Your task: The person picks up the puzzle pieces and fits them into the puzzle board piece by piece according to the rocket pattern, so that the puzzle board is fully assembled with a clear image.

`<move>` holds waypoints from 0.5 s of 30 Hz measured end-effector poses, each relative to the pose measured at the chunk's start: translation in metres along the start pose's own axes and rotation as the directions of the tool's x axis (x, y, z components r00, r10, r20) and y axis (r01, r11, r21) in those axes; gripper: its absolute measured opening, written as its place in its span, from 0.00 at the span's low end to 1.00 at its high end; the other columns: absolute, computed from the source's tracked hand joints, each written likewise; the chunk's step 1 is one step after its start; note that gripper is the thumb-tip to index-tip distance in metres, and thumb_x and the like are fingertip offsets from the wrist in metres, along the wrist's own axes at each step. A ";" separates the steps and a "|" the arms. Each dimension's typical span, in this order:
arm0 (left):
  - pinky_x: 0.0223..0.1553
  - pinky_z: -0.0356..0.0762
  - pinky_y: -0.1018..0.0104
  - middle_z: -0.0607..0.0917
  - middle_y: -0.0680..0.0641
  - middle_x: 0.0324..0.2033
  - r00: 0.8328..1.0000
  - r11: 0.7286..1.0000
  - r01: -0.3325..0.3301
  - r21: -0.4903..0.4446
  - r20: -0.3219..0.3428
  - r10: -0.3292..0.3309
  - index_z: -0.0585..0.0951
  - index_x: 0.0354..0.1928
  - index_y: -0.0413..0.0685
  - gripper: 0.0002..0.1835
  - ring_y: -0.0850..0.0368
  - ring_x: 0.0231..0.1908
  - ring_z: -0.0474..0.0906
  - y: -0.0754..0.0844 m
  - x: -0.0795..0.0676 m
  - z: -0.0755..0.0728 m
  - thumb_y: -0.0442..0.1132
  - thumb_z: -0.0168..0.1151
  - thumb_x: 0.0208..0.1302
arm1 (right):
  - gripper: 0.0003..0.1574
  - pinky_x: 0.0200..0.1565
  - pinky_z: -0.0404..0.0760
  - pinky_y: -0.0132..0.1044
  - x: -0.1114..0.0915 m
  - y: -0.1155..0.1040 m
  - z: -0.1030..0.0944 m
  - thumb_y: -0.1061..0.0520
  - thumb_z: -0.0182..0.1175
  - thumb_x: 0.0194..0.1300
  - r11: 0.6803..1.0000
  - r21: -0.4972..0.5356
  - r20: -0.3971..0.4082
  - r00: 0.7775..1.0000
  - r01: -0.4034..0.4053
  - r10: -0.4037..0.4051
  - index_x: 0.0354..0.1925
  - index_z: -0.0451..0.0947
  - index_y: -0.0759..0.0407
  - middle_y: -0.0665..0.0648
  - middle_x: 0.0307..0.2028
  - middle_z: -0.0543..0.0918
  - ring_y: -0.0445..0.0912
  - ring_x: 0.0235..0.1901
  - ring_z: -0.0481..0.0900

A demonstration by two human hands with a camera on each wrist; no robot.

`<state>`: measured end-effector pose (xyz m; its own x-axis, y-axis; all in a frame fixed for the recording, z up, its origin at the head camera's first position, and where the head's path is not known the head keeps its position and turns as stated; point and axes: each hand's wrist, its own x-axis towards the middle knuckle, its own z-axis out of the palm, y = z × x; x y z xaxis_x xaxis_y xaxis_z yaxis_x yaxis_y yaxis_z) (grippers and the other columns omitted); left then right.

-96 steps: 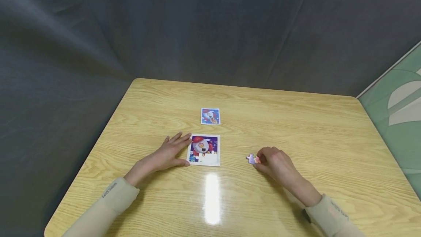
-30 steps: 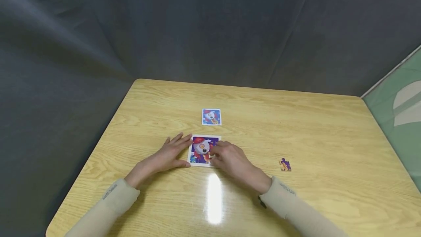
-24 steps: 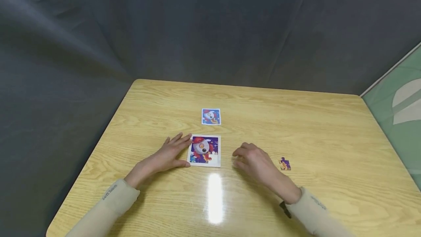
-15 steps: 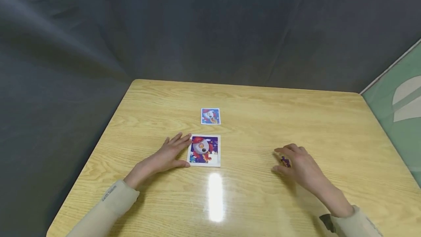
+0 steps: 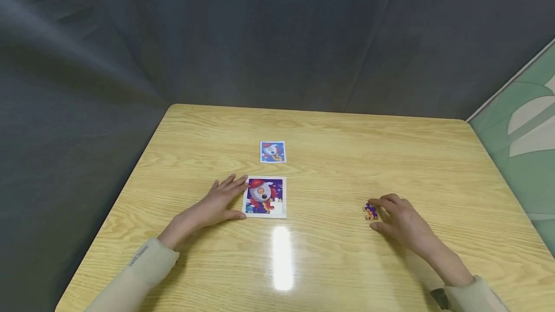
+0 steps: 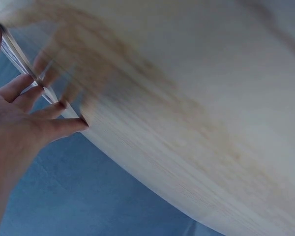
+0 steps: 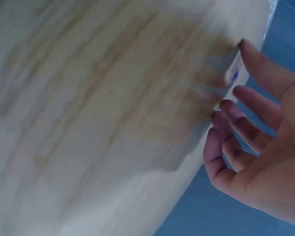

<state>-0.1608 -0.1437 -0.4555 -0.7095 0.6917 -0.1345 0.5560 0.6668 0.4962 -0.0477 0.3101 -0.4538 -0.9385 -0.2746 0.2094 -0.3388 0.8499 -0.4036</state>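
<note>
A framed jigsaw puzzle [image 5: 264, 191] showing a rocket lies flat on the table, with a white gap at the lower right of its picture. My left hand [image 5: 217, 202] rests against the frame's left edge, fingers spread and thumb at the lower corner. To the right lies a loose jigsaw piece [image 5: 370, 211], purple with orange swirls. My right hand [image 5: 403, 220] is at its right side, index fingertip at the upper edge and thumb just below, the two held apart. In the right wrist view the piece [image 7: 234, 73] shows as a thin sliver between thumb and fingers.
Behind the puzzle lies a small picture card [image 5: 273, 151] with the same rocket. The wooden table [image 5: 329, 254] ends at a dark curtain [image 5: 269, 37] at the back and left. A green patterned panel [image 5: 529, 129] stands at the right.
My right hand pinched a jigsaw piece, brought it to the puzzle and let go; orange flames now fill part of the gap. It has since moved right to the loose piece. My left hand stays put.
</note>
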 end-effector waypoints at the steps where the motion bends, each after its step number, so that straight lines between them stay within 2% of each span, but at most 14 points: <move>1: 0.65 0.38 0.28 0.55 0.43 0.74 1.000 1.000 0.000 0.000 -0.003 0.000 0.64 0.70 0.41 0.43 0.37 0.72 0.43 0.000 0.000 0.000 0.54 0.67 0.57 | 0.30 0.31 0.75 0.36 0.001 0.002 0.002 0.58 0.76 0.45 1.000 0.004 -0.023 0.999 0.028 -0.028 0.49 0.81 0.64 0.56 0.41 0.79 0.46 0.35 0.73; 3: 0.65 0.38 0.28 0.55 0.43 0.73 1.000 1.000 -0.006 -0.005 -0.009 0.006 0.64 0.70 0.40 0.43 0.37 0.72 0.43 0.000 0.001 0.000 0.53 0.67 0.57 | 0.29 0.29 0.73 0.33 0.003 0.006 0.005 0.60 0.76 0.44 0.997 0.011 -0.058 0.996 0.070 -0.069 0.47 0.82 0.64 0.55 0.39 0.78 0.45 0.33 0.72; 6: 0.65 0.37 0.29 0.55 0.44 0.74 1.000 1.000 -0.006 -0.013 -0.004 0.006 0.63 0.71 0.42 0.43 0.38 0.73 0.42 -0.001 0.002 0.000 0.54 0.67 0.58 | 0.26 0.29 0.73 0.32 0.005 0.011 0.007 0.62 0.75 0.44 0.995 0.031 -0.075 0.993 0.091 -0.089 0.46 0.83 0.64 0.55 0.38 0.78 0.44 0.32 0.71; 15: 0.65 0.37 0.28 0.55 0.43 0.73 1.000 1.000 -0.005 -0.006 -0.006 0.005 0.63 0.71 0.42 0.43 0.38 0.73 0.42 -0.003 0.000 0.001 0.54 0.67 0.57 | 0.25 0.35 0.76 0.32 0.008 0.013 0.006 0.62 0.74 0.49 0.982 0.184 0.023 0.999 0.035 -0.040 0.47 0.80 0.61 0.54 0.41 0.78 0.46 0.37 0.72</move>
<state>-0.1622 -0.1451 -0.4584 -0.7093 0.6934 -0.1269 0.5569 0.6615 0.5023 -0.0600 0.3160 -0.4628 -0.9255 -0.3185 0.2052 -0.3781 0.7425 -0.5530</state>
